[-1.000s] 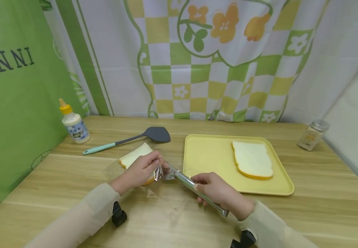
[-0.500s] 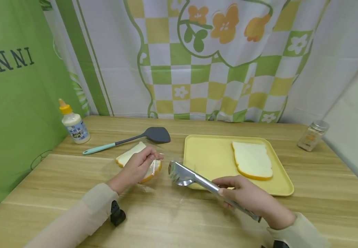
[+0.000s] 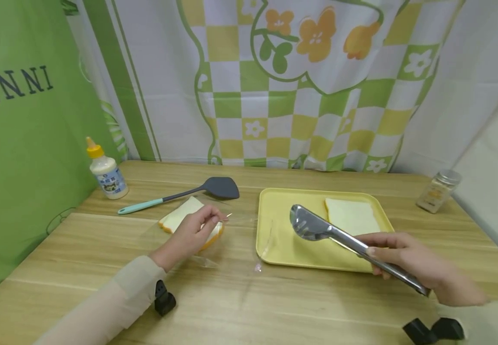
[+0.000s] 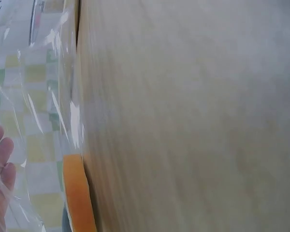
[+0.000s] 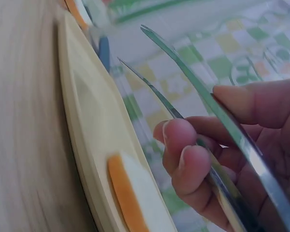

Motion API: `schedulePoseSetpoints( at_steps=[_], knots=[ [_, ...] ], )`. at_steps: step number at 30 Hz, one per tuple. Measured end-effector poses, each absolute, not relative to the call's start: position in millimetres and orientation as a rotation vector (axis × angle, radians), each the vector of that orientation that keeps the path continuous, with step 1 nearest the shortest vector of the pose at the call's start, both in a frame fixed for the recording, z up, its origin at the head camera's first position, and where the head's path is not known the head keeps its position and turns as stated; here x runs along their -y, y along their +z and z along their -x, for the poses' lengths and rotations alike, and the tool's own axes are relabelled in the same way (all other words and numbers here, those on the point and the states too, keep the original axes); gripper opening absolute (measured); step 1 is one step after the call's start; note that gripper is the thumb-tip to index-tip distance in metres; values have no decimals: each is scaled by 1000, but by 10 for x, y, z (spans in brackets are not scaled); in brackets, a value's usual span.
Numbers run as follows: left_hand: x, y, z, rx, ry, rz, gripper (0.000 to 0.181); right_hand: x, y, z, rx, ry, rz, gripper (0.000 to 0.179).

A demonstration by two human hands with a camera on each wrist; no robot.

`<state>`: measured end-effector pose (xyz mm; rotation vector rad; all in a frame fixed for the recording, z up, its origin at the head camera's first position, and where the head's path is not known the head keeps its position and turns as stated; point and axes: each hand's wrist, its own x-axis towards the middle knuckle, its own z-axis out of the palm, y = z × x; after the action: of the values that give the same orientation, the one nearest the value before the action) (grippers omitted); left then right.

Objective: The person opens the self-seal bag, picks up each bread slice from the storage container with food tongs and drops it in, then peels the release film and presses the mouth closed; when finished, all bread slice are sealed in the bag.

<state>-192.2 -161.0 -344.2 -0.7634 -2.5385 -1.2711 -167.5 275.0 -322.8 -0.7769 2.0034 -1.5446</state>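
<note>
My left hand (image 3: 190, 232) pinches clear plastic film or a bag (image 4: 43, 111) above a bread slice (image 3: 180, 215) on the table. Part of that slice is hidden behind the hand; whether it lies inside the plastic I cannot tell. In my right hand (image 3: 417, 261) are metal tongs (image 3: 344, 239), held between thumb and fingers. Their head hangs over the yellow tray (image 3: 283, 254), pointing left. The right wrist view shows the tongs' two arms apart, with nothing between the tips. A second bread slice (image 3: 350, 213) lies on the tray, partly covered by the tongs and right hand.
A spatula (image 3: 220, 187) with a mint handle lies behind the left slice. At the back left stands a yellow-capped squeeze bottle (image 3: 110, 179). A spice jar (image 3: 438, 191) stands at the back right. Patterned cloth (image 3: 283, 129) hangs behind the wooden table (image 3: 240, 306).
The right hand has drawn the tongs away from the plastic by the left hand, moving right over the tray. The left hand has shifted slightly left and still pinches the plastic.
</note>
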Motion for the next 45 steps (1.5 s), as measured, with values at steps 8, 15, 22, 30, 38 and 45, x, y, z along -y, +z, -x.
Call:
schedulePoseSetpoints(
  at_steps=[8, 15, 22, 30, 38, 45],
  knots=[
    [1640, -3425, 1905, 2542, -1282, 706, 14, -3344, -3309, 1728, -2116, -1651, 611, 52],
    [1640, -3423, 1902, 2534, -1287, 722, 9, -3653, -3297, 1673, -2594, -1408, 233, 44],
    [1641, -3424, 1900, 2542, -1261, 711, 10, -3790, -3365, 1635, -2758, -1332, 116, 32],
    [1649, -3438, 1927, 2513, -1257, 743, 5, -3729, -3383, 1812, -2929, -1111, 76, 50],
    [1640, -3453, 1906, 2527, -1294, 751, 4, -3682, -3445, 1962, -2922, -1132, 74, 50],
    [1646, -3460, 1911, 2528, -1273, 762, 5, -3678, -3506, 2034, -2986, -1001, 155, 48]
  ],
)
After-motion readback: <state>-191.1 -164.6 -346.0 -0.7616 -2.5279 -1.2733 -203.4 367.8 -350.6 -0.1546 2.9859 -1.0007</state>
